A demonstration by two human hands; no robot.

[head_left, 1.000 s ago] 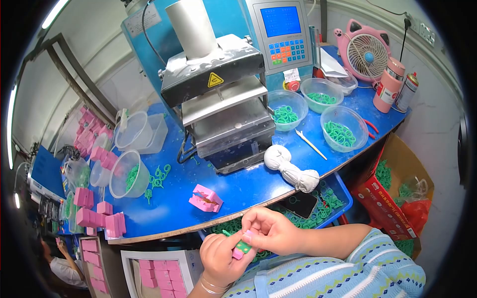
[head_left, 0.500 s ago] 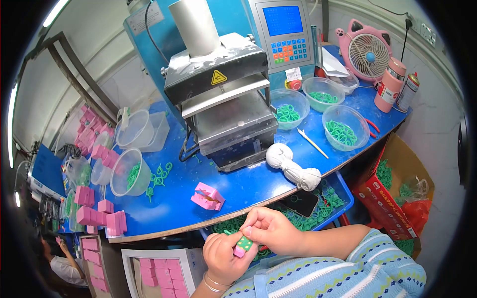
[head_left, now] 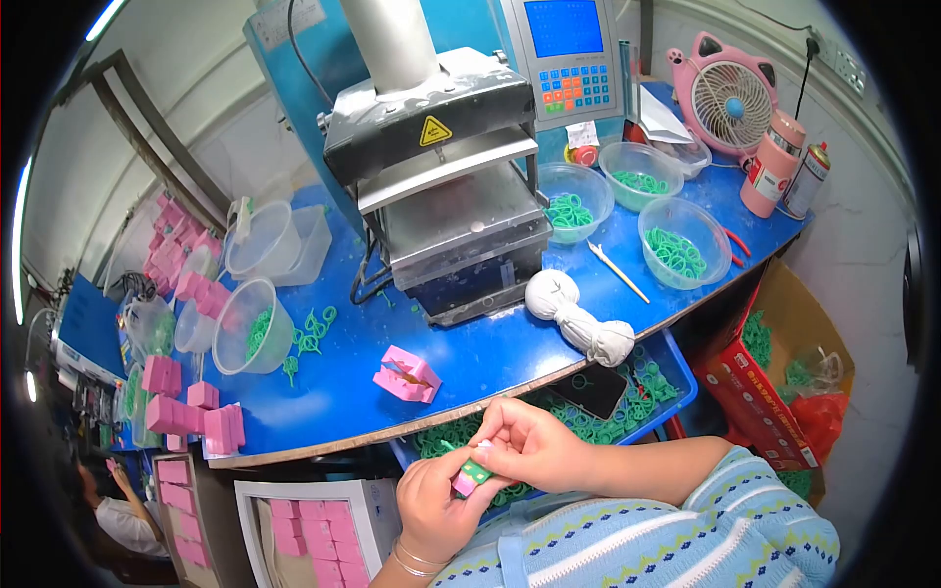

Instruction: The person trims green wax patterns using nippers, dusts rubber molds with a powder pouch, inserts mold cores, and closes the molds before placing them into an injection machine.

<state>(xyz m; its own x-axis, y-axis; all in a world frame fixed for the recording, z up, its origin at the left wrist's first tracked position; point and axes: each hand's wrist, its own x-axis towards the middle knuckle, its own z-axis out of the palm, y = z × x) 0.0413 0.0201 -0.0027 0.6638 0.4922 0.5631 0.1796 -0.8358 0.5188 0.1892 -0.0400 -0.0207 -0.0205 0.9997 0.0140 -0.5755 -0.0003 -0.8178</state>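
Note:
Close to my body, my left hand is closed around a small green-and-pink molded piece with light spots on the green part. Pressed against the upper end of the same piece, the thumb and fingers of my right hand are pinched together. My fingers cover much of the piece, and a thin green bit pokes out near its top. Just ahead, on the blue table, lies a pink block with a gap through its middle.
A press machine stands ahead. Clear bowls of green rings are at right, beside a white wrapped bundle. A blue tray with green pieces and a phone sits below the edge. Pink blocks are stacked at left.
The green-and-pink piece has turned slightly within my fingers, and my right fingertips have shifted along its top. The whole view has moved a little.

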